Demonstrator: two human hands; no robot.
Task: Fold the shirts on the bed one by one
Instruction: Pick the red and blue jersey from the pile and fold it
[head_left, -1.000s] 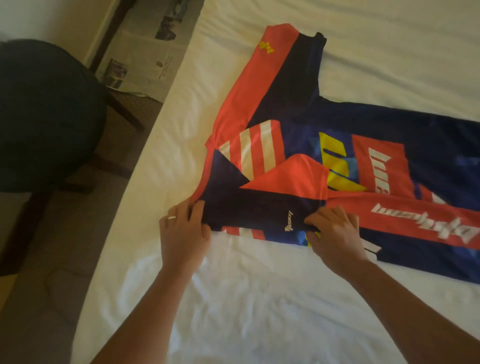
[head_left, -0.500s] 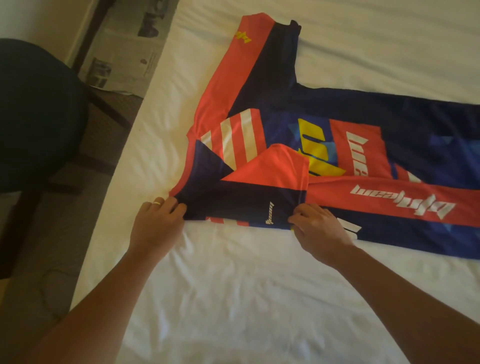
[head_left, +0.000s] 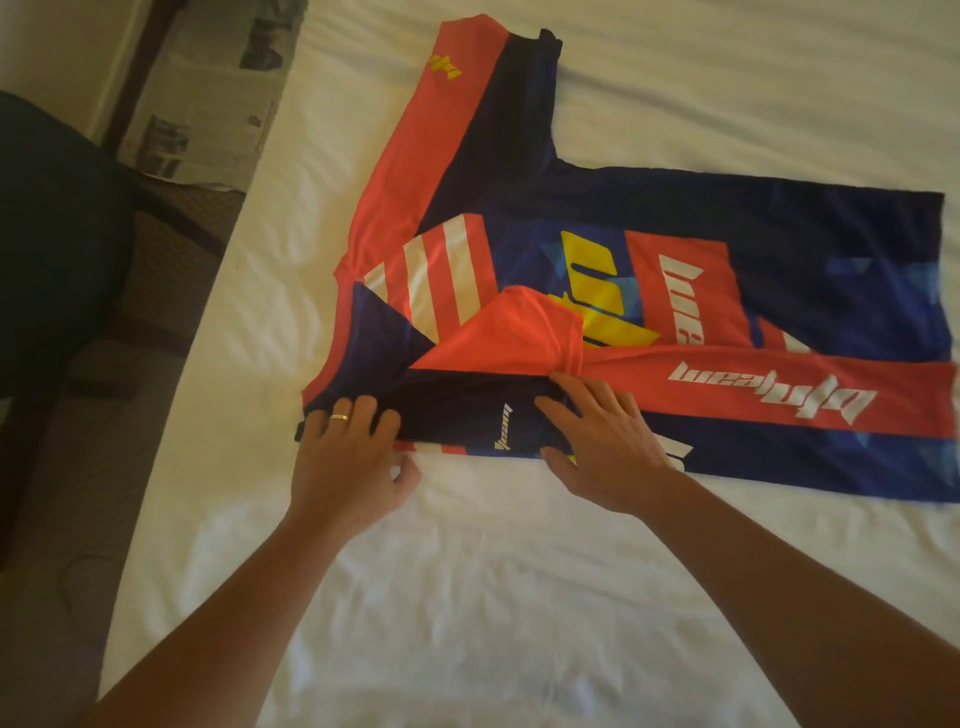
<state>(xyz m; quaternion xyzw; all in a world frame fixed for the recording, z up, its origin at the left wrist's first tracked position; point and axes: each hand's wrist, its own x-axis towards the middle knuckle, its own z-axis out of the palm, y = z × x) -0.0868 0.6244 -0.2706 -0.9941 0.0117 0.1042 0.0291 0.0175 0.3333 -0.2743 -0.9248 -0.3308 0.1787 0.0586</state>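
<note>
Shirt (head_left: 675, 291): white lettering on red band, upside down to camera, reads roughly "bfmteam", uncertain. Second white word on red chest block, sideways, not legible. Small white mark on folded dark sleeve, too small to read. Yellow logo on far sleeve, unreadable. Newspaper (head_left: 208, 98) on floor: print too blurred.

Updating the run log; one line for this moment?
step: smoothing folded sleeve | left hand: flat on jersey | right hand: flat on fold | bed

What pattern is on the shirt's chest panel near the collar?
Red and white stripes on the shirt, seen in the head view.
</note>
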